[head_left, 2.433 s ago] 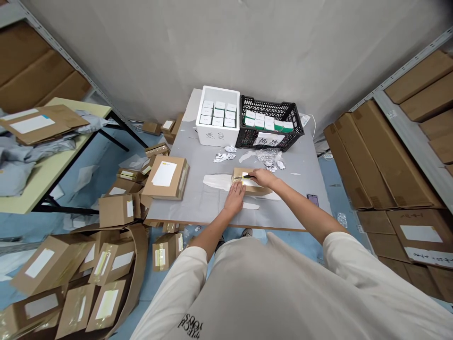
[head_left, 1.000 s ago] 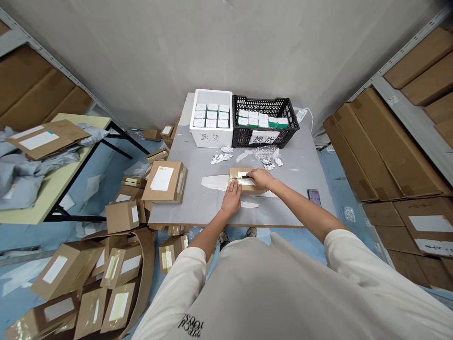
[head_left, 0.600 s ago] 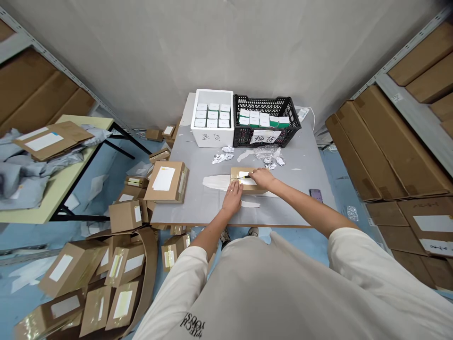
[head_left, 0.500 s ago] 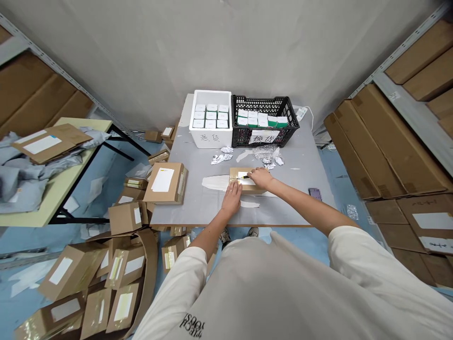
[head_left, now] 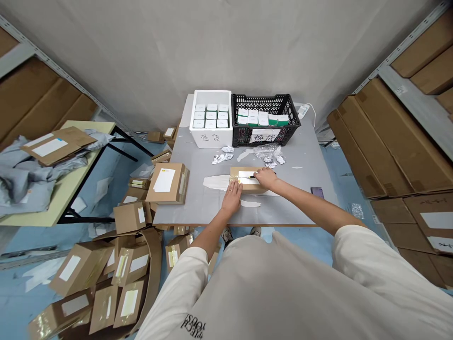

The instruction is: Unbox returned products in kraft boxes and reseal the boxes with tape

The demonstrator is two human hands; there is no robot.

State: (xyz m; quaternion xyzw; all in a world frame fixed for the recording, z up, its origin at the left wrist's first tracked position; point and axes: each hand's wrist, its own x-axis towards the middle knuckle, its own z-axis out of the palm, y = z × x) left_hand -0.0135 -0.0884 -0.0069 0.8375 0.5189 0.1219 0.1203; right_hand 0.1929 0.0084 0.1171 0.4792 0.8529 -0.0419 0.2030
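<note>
A small taped cardboard box [head_left: 247, 188] with a white label lies in front of me on the grey table [head_left: 198, 215]. My right hand [head_left: 266, 177] is closed round a slim yellow and black utility knife [head_left: 252, 177], its tip pointing left over the label and tape on the box top. My left hand [head_left: 232, 196] rests at the box's front left corner with fingers stretched out, a ring on one of them. Pale paper strips [head_left: 215, 182] lie beside and in front of the box.
A white foam bin [head_left: 212, 140] and a black crate [head_left: 289, 132], both holding small white and green boxes, stand at the back. Crumpled paper [head_left: 222, 158] and bubble wrap [head_left: 265, 152] lie before them. A larger carton [head_left: 166, 184] sits left, a phone [head_left: 317, 192] right. Cartons fill the floor at left.
My right hand and the knife have shifted slightly right along the box top. My left hand stays at the box's corner. The view has moved a little.
</note>
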